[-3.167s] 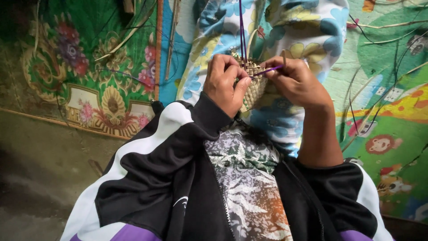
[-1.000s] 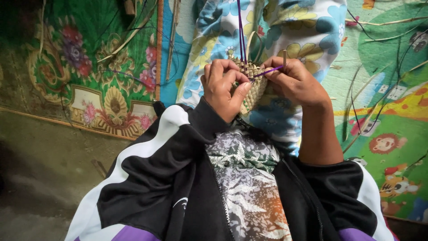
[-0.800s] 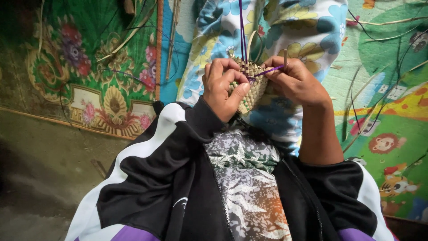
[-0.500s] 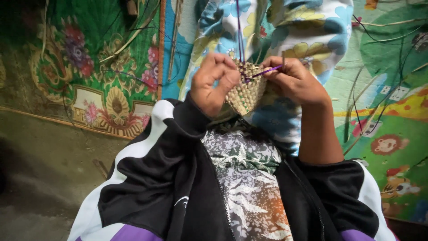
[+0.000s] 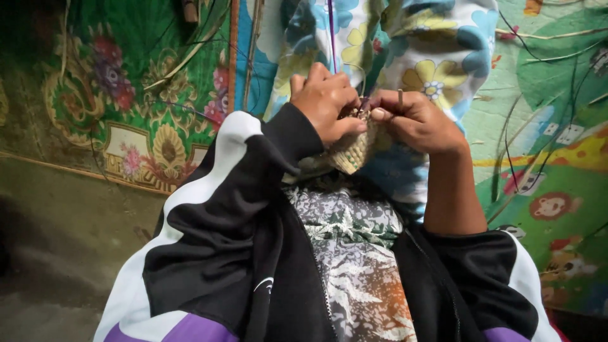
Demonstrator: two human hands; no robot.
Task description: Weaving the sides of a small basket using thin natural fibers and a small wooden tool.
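A: Status on the hands?

B: Left hand (image 5: 324,104) is curled tight around the woven piece (image 5: 352,151), thumb pressed across its top edge, fingers closed. Right hand (image 5: 415,120) is narrow too: thumb and forefinger pinched at the same top edge, holding what looks like the end of a purple strand (image 5: 330,31). A thin pale sliver sticks up between its fingers; can't tell if it's a tool or a strip.

A: Where's the piece itself?

B: Held up in the air between both hands, in front of the chest. Only its lower straw-coloured corner shows below the left palm. The working edge is hidden by the fingers.

A: And the strand?

B: Runs straight up from the pinch and out of the top of the frame. Looks taut.

A: How would you handle this step?

B: My read: keep the left thumb clamped on the last row so it doesn't loosen, and let the right hand do the threading only. Hold the strand under steady tension and seat each pass snug against the previous one. Risk is slack creeping in wherever the fingers cover the edge.

A: Surroundings?

B: Flowered cloth (image 5: 430,44) over the lap, green patterned mat (image 5: 126,95) on the left, loose dark strips (image 5: 506,164) lying on a picture mat (image 5: 557,190) on the right.
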